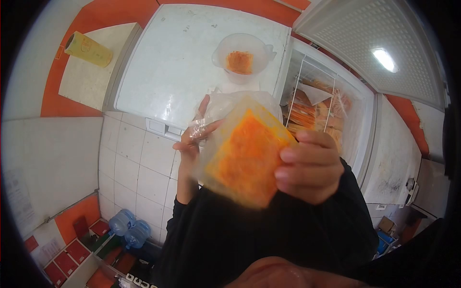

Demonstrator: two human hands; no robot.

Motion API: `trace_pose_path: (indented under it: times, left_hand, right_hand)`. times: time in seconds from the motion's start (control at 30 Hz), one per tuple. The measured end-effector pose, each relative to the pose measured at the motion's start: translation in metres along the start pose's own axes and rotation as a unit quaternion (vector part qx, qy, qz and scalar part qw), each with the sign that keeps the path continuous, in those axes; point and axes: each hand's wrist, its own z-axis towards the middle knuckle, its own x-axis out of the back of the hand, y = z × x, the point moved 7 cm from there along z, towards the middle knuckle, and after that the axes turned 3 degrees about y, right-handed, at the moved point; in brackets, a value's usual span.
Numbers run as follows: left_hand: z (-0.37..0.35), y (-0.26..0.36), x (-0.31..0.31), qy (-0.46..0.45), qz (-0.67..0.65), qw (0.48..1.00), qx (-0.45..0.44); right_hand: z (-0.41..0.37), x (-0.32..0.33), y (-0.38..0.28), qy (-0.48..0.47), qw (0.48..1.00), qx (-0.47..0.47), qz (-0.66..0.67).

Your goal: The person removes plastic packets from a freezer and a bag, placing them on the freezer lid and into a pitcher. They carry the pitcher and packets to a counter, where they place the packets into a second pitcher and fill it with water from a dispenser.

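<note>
My right hand grips the edge of a flat, square packet of orange food in a translucent wrapper, held up close to the camera and slightly blurred. Behind it, my left hand has a clear plastic bag caught among its fingers; the packet hides much of this bag. Farther back, a translucent white bowl contains a similar orange-red square piece. Under the bowl's near side shows a white object, partly covered by the bag.
The bowl stands on a white chest freezer lid. To the right, an open freezer holds bagged food and a wire basket, its lid raised. A yellow roll lies at left. Blue water bottles are on the floor.
</note>
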Motion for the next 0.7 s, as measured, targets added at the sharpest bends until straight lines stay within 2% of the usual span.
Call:
trace_pose_path:
  times: [0.07,0.17,0.33,0.4,0.53,0.7]
  left_hand:
    - [0.003,0.006,-0.001,0.003,0.083,0.997,0.002]
    - [0.009,0.021,-0.011,0.016,0.127,0.992,-0.007]
    - [0.008,0.017,-0.011,0.012,0.137,0.99,-0.015]
    - [0.008,0.016,-0.011,0.008,0.133,0.991,-0.019]
    - [0.007,0.01,-0.009,-0.008,0.118,0.993,-0.027]
    - [0.003,0.008,-0.007,0.014,0.101,0.995,-0.01]
  right_hand:
    - [0.011,0.009,-0.01,0.015,1.0,-0.015,0.014]
    - [0.016,0.011,-0.022,0.058,0.998,-0.017,-0.016]
    - [0.018,0.018,-0.024,0.039,0.997,0.067,-0.017]
    - [0.016,0.019,-0.026,0.04,0.996,0.073,-0.033]
    - [0.015,0.018,-0.025,0.055,0.996,0.043,-0.046]
    - [0.023,0.017,-0.003,-0.033,0.995,-0.019,-0.092]
